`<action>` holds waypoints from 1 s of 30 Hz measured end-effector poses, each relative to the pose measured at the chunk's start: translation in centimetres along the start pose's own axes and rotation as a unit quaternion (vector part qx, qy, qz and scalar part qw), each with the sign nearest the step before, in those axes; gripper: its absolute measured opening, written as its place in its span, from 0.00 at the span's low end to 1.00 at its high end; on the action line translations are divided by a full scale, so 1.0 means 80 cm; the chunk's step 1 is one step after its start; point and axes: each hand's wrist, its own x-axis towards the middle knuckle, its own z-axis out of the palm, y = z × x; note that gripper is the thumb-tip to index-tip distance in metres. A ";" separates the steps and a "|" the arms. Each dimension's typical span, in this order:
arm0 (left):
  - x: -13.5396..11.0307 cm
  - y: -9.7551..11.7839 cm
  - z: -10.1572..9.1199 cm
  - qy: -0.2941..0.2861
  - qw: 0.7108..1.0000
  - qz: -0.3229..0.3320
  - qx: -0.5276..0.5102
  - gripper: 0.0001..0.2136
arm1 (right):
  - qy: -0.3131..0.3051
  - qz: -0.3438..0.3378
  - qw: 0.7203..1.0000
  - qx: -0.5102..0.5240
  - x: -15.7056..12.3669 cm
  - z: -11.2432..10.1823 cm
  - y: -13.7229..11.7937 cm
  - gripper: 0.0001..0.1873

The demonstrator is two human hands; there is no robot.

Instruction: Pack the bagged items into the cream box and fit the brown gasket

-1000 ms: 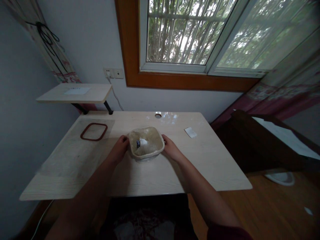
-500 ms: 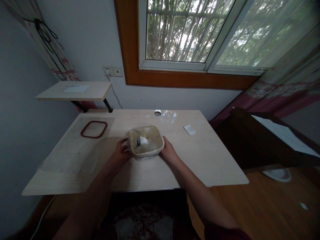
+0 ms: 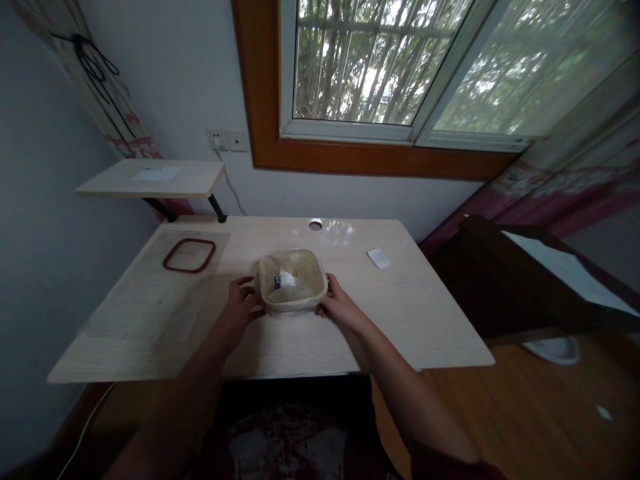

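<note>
A small cream trash can (image 3: 293, 307) stands on the table with its mouth up, lined with a clear plastic bag (image 3: 305, 283). Inside lies a small white item with a dark blue mark (image 3: 284, 280), too small to name. My left hand (image 3: 243, 307) cups the can's left side, fingers bent and somewhat spread against the bag. On the opposite side, my right hand (image 3: 340, 303) grips the can near its rim, with fingers curled under the edge. A reddish-brown rounded-square ring (image 3: 189, 270) lies flat to the left, on a clear plastic sheet (image 3: 135, 300).
The pale wooden table (image 3: 415, 320) has a raised shelf (image 3: 195, 175) at its back left and a cable hole (image 3: 315, 226) at the back. A white packet (image 3: 379, 258) lies on the right. Dark furniture (image 3: 510, 287) stands beyond the right edge.
My right hand's fingers have shifted slightly downward along the can's side, and the left fingers have opened a little. The can stays in nearly the same spot. The view has shifted slightly.
</note>
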 end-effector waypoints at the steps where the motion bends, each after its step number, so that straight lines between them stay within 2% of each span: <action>1: -0.002 0.000 0.002 -0.007 1.000 0.001 0.009 0.26 | -0.023 0.025 0.999 0.020 -0.003 -0.001 -0.001 0.28; 4: -0.003 -0.005 0.002 -0.023 0.999 0.007 0.033 0.26 | -0.071 0.054 0.994 0.063 -0.008 -0.001 -0.002 0.30; 8: 0.014 -0.016 -0.004 -0.021 0.994 0.052 0.088 0.27 | -0.065 0.026 0.996 0.052 -0.007 0.002 0.005 0.31; 12: 0.036 -0.025 -0.008 0.019 0.975 0.136 0.174 0.24 | 0.004 -0.048 0.995 -0.083 -0.002 0.006 0.006 0.27; 15: 0.045 -0.027 -0.008 0.042 0.960 0.167 0.221 0.23 | 0.053 -0.109 0.972 -0.202 -0.001 0.008 0.002 0.27; 20: 0.048 -0.032 -0.014 0.042 0.943 0.202 0.261 0.21 | 0.069 -0.153 0.937 -0.306 -0.005 0.009 0.002 0.28; 23: 0.051 -0.038 -0.022 0.046 0.910 0.237 0.337 0.18 | 0.083 -0.166 0.920 -0.346 -0.006 0.009 0.006 0.28; 27: 0.055 -0.039 -0.035 0.047 0.834 0.267 0.480 0.18 | 0.104 -0.150 0.911 -0.371 -0.006 0.005 0.010 0.29; 28: 0.056 -0.037 -0.037 0.054 0.824 0.288 0.485 0.17 | 0.113 -0.154 0.913 -0.360 -0.005 0.003 0.010 0.29; 30: 0.056 -0.029 -0.038 0.064 0.825 0.338 0.448 0.15 | 0.140 -0.169 0.926 -0.308 -0.005 -0.002 0.007 0.28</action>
